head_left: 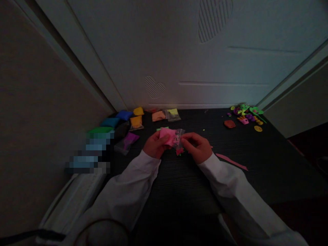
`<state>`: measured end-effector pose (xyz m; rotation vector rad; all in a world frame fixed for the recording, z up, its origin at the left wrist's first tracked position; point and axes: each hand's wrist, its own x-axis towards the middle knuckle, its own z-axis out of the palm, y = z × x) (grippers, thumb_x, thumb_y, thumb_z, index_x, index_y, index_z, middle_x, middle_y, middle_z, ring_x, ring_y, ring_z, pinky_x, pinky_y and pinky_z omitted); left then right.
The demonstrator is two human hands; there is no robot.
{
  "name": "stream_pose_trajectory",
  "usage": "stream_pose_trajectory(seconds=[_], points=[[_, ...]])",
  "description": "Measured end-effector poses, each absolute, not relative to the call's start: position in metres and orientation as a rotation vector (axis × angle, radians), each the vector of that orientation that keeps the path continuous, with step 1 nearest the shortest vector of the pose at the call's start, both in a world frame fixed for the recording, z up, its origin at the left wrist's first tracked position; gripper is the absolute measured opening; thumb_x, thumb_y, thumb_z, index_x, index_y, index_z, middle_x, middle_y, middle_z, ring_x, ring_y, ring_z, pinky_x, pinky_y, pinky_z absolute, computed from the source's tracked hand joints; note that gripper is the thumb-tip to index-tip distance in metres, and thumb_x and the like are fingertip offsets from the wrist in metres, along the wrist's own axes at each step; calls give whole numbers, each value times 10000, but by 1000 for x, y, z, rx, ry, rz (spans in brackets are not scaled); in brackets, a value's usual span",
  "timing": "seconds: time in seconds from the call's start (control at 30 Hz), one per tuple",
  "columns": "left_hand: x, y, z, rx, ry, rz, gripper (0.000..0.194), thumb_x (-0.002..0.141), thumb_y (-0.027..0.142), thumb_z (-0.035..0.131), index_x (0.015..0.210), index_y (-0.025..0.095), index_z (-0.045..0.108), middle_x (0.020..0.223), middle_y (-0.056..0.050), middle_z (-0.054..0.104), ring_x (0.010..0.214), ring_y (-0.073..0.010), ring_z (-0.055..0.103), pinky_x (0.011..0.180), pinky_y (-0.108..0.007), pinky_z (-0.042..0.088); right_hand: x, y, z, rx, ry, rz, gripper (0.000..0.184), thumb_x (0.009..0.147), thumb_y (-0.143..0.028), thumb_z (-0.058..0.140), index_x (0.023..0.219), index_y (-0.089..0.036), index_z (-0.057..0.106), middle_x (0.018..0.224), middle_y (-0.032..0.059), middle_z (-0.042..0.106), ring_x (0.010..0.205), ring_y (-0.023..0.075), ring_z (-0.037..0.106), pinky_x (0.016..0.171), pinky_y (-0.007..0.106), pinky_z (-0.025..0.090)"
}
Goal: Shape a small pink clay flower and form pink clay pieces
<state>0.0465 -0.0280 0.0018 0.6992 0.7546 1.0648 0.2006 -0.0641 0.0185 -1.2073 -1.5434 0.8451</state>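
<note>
My left hand (156, 145) is wrapped round a small see-through bag of pink modelling clay (168, 136), held above the dark table (164, 181). Thumb and fingers of my right hand (196, 147) pinch the transparent top end of the same bag, on its right side. Just below the bag lies a small red and green piece (179, 151), partly covered by it. A light green thing (162, 128) shows behind the bag; its kind is hidden. Right of my right hand, a long thin pink clay strip (232, 161) rests on the table.
Bags of clay line the left and back: purple (131, 138), green (100, 131), blue (124, 115), orange-yellow (136, 122), peach (159, 115), yellow (174, 114). At the back right are a red-brown clay piece (229, 124) and several small coloured clay shapes (252, 118). A white panel (164, 61) rises behind.
</note>
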Motion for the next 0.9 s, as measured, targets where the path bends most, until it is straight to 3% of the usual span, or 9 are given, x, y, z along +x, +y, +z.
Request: stream_pose_trajectory(seconds=[0.9], points=[[52,-31,-5,913,838,948,281,554,231,654,779,119,530,598,11,580,478,-88,506,437,-211,393,203,-62,18,-1259,-1700,659,205,654,-191,557,848,-159,617,539,-45,399,498,70,398,496,196,339]])
